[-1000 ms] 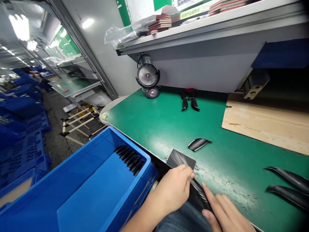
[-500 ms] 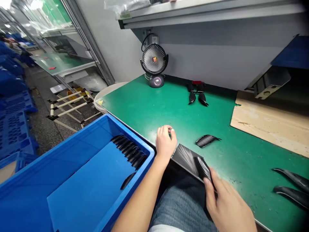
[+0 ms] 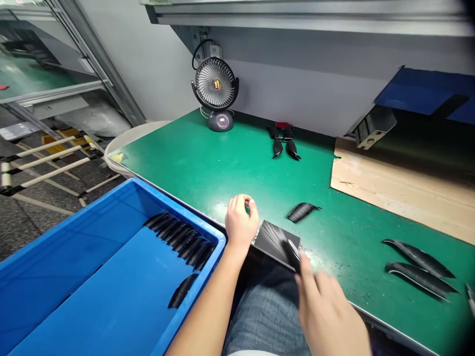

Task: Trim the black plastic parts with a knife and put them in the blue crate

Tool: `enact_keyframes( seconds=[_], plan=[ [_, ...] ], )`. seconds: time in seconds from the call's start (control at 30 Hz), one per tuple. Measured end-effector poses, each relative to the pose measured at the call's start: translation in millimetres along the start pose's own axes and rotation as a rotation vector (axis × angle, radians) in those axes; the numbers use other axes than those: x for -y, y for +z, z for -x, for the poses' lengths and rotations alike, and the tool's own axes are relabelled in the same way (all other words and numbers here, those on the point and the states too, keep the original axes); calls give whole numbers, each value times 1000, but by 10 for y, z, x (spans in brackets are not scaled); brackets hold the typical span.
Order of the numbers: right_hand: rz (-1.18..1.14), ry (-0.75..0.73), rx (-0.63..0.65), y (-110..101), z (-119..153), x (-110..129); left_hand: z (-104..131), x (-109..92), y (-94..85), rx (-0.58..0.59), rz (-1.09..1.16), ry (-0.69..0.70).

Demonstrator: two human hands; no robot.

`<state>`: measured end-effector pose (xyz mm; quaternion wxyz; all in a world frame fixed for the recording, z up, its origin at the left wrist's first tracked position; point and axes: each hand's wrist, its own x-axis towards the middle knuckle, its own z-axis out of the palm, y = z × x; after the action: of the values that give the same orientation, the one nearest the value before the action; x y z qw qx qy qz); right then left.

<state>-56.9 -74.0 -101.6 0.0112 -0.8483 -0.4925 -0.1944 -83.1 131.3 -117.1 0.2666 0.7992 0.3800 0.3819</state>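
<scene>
My right hand (image 3: 326,301) grips a curved black part (image 3: 292,254), which lies over a dark flat plate (image 3: 272,238) at the table's front edge. The plate has pale streaks across it. Just left of the plate, my left hand (image 3: 242,217) rests at the edge with its fingers curled; whatever they may hold is hidden. Beyond the plate lies another black curved part (image 3: 302,211). Inside the blue bin (image 3: 218,242) on the left, several black parts (image 3: 181,237) form a row, with one more (image 3: 182,290) set apart nearer me.
A black fan (image 3: 217,84) stands at the back left of the green table (image 3: 178,158). Black parts with a red piece (image 3: 282,125) lie near the wall. Cardboard (image 3: 389,193) and two long black parts (image 3: 419,258) are on the right. A shelf (image 3: 297,17) hangs overhead.
The view has turned to the right, so most things appear further left. My right hand and its black part have moved slightly along the plate. My left hand keeps its place.
</scene>
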Motion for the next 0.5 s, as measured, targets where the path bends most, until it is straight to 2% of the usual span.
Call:
enact_keyframes(
  seconds=[0.17, 0.3, 0.5],
  plan=[
    [-65, 243, 90, 77, 119, 19, -2, 8, 3, 11, -6, -7],
    [-112, 210, 70, 54, 187, 71, 4, 3, 3, 16, -17, -15],
    [-100, 327, 147, -11, 265, 139, 20, 4, 19, 7, -26, -26]
  ],
)
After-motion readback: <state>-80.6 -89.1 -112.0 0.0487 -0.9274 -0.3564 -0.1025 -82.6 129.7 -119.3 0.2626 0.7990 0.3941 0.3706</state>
